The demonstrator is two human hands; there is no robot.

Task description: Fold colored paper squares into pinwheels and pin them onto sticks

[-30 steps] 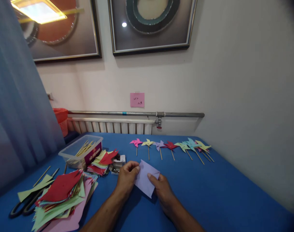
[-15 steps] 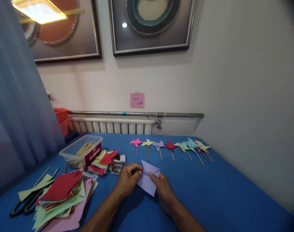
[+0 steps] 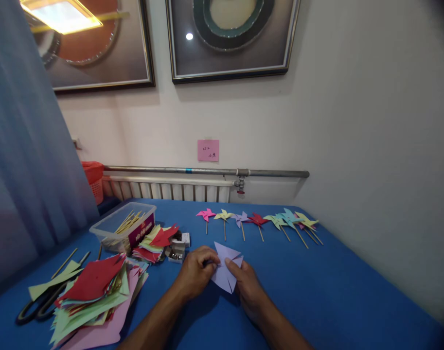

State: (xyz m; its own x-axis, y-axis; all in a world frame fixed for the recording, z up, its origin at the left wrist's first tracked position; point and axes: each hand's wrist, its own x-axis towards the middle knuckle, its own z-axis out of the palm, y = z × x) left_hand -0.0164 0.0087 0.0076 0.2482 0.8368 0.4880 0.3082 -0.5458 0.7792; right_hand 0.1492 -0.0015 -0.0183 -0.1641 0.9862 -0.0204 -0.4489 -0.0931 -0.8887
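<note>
A lilac paper square [image 3: 225,272] with slits cut in from its corners is held up over the blue table. My right hand [image 3: 248,284] grips its right side, thumb on top and fingers beneath. At the left edge, my left hand [image 3: 198,270] has its fingers pinched together against the paper; whether a small pin is between them is hidden. Just left of that hand sits a small open box of metal pins [image 3: 176,253]. Finished paper pinwheels on sticks, such as a lilac one [image 3: 240,221], lie in a row behind.
A clear plastic box [image 3: 108,238] of wooden sticks stands at the left. Stacked coloured paper [image 3: 94,296] lies in front, partly over black-handled scissors [image 3: 43,306]. Cut paper pieces [image 3: 152,245] lie beside the pin box. A wall and radiator [image 3: 167,189] border the blue table [image 3: 316,301].
The lilac paper has turned slightly, and its slits show more clearly. My left fingers have shifted a little along its left edge. My right hand keeps its hold.
</note>
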